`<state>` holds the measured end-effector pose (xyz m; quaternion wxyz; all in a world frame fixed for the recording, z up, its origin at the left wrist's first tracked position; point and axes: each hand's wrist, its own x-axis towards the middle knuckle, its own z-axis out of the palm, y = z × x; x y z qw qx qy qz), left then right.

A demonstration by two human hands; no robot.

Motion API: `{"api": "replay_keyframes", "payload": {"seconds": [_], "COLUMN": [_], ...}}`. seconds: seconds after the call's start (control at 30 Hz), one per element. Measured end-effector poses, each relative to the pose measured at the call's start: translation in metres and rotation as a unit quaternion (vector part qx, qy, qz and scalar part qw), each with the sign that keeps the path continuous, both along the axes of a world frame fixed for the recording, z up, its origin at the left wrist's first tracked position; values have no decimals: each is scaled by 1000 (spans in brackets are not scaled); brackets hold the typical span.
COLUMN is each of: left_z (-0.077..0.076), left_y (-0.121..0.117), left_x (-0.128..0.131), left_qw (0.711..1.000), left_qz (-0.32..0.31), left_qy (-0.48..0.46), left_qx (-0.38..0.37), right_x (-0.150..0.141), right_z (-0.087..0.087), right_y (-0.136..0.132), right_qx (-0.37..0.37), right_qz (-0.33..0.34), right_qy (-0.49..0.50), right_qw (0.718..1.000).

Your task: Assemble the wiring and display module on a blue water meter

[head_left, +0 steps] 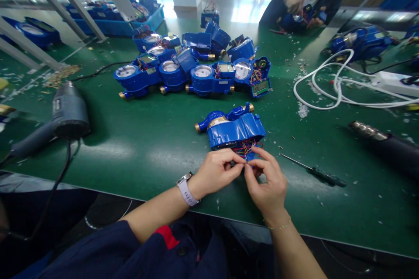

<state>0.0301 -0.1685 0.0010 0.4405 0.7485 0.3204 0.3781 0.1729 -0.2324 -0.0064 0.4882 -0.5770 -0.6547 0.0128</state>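
Left hand (216, 173) and right hand (267, 178): both grips pinched narrow on thin wires (244, 148), tips together; exact strand too small to tell. Blue meter (234, 131) at 12 o'clock from the hands, tipped on its side on the desk (140, 139), wires spilling from its near side. Screwdriver (312, 170) at 3 o'clock. Heat gun (70, 111) between 9 and 10, well apart. More meters (202, 74) clustered at 11.

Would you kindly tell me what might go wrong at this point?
The left hand and right hand have their fingertips close together at the thin wires of the blue meter; a tug might loosen one. The screwdriver lies beside the right hand and could get knocked. Loose scraps on the table might get in among the wires.
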Motion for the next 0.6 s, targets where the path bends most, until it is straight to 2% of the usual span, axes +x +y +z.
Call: {"api": "replay_keyframes", "payload": {"seconds": [0.33,0.6], "left_z": [2,-3], "left_y": [-1,0], "left_x": [-2,-3], "left_qw": [997,986], "left_qz": [-11,-22], "left_qy": [9,24], "left_qx": [76,163], "right_x": [0,-1], "right_z": [1,1], "right_y": [-1,-2], "right_qx": [-4,-3], "right_qz": [-5,-20], "right_qy": [4,-7], "right_qw": [1000,1000]}}
